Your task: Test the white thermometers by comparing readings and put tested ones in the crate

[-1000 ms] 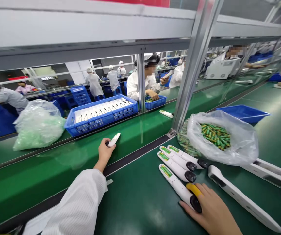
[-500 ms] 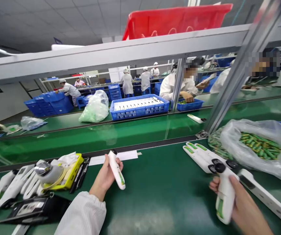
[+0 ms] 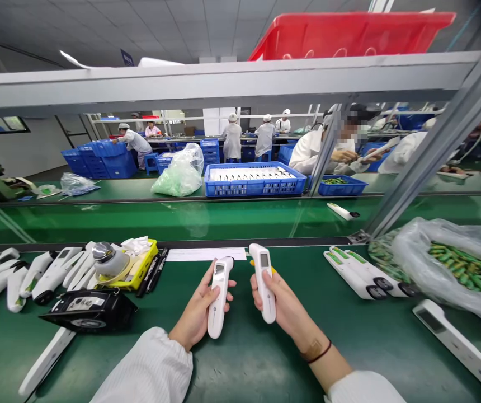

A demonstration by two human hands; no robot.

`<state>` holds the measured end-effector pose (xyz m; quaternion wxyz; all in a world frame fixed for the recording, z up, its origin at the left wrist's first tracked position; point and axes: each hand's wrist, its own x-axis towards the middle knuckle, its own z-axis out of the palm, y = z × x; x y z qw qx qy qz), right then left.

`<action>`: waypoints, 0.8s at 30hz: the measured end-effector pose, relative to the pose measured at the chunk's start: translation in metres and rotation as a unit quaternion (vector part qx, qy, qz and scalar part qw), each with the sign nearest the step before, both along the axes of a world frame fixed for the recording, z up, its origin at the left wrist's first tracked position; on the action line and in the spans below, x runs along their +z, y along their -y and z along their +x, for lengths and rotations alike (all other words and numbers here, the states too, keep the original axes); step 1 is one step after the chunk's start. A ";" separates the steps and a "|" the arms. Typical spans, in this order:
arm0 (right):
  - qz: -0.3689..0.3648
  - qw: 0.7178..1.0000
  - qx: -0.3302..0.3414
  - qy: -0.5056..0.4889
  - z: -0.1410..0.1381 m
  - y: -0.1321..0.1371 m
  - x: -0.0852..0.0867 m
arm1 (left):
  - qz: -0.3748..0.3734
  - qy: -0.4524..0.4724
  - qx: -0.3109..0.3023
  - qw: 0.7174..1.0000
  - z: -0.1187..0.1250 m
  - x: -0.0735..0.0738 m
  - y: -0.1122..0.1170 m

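Two white handheld infrared thermometers are held up side by side over the green bench, small screens towards me. My left hand is closed around one thermometer, thumb on its front just below the screen. In my right hand is the other thermometer, gripped along its body, its head tilted a little left. The two do not touch. To the right lie several similar white thermometers with green patches showing. Many more white thermometers lie in a row at the left.
A clear bag of green-and-yellow cylinders and a longer white device are at the right. At left stand a yellow tray, a pump bottle and a black pouch. A co-worker sits beyond the green belt.
My right hand has moved left with its thermometer, beside the left one. Both thermometers have been turned so their screens face me. The view has levelled and shifted.
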<state>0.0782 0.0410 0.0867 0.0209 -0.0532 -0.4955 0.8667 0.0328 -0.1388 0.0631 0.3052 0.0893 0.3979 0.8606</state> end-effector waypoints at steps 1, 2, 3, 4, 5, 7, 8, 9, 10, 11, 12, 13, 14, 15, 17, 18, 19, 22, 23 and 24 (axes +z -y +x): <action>0.019 1.000 0.012 0.006 0.001 0.002 -0.005 | -0.007 -0.014 0.000 1.000 0.001 -0.001 0.000; 0.036 0.999 0.020 0.013 0.002 0.003 -0.010 | -0.015 -0.026 0.002 1.000 0.001 -0.003 0.000; 0.051 0.998 0.025 0.020 0.004 0.003 -0.014 | -0.026 -0.037 0.003 0.999 0.002 -0.004 -0.001; 0.063 0.997 0.030 0.029 0.005 0.003 -0.018 | -0.036 -0.046 0.004 0.998 0.003 -0.005 -0.001; 0.072 0.996 0.034 0.037 0.007 0.003 -0.020 | -0.046 -0.052 0.006 0.998 0.004 -0.006 -0.002; 0.080 0.995 0.038 0.049 0.007 0.003 -0.023 | -0.061 -0.058 0.016 0.996 0.006 -0.006 -0.004; 0.080 0.995 0.034 0.055 0.007 0.003 -0.023 | -0.066 -0.058 0.022 0.996 0.006 -0.006 -0.005; 0.075 0.995 0.025 0.061 0.007 0.004 -0.022 | -0.071 -0.056 0.028 0.996 0.007 -0.006 -0.005; 0.067 0.995 0.012 0.069 0.007 0.004 -0.021 | -0.074 -0.053 0.032 0.995 0.007 -0.005 -0.006; 0.056 0.995 -0.001 0.079 0.007 0.005 -0.020 | -0.076 -0.049 0.035 0.995 0.006 -0.005 -0.006; 0.042 0.995 -0.012 0.088 0.007 0.005 -0.018 | -0.076 -0.042 0.035 0.996 0.006 -0.006 -0.006; 0.028 0.995 -0.020 0.097 0.007 0.005 -0.016 | -0.073 -0.033 0.034 0.996 0.006 -0.006 -0.006; 0.014 0.994 -0.023 0.106 0.007 0.005 -0.014 | -0.070 -0.022 0.033 0.997 0.005 -0.007 -0.006; 0.002 0.993 -0.021 0.115 0.007 0.005 -0.013 | -0.066 -0.009 0.032 0.997 0.005 -0.008 -0.006; -0.015 0.991 -0.015 0.134 0.008 0.004 -0.011 | -0.062 0.015 0.031 0.998 0.005 -0.009 -0.006; -0.021 0.989 -0.011 0.143 0.008 0.004 -0.011 | -0.061 0.026 0.031 0.997 0.005 -0.010 -0.006; -0.025 0.988 -0.007 0.151 0.008 0.003 -0.011 | -0.063 0.036 0.033 0.997 0.005 -0.010 -0.006; -0.025 0.987 0.000 0.160 0.008 0.003 -0.012 | -0.071 0.051 0.039 0.995 0.004 -0.011 -0.005; -0.023 0.987 0.002 0.158 0.009 0.003 -0.013 | -0.074 0.051 0.039 0.995 0.003 -0.012 -0.005; -0.018 0.988 0.004 0.153 0.009 0.004 -0.013 | -0.077 0.049 0.039 0.995 0.003 -0.012 -0.005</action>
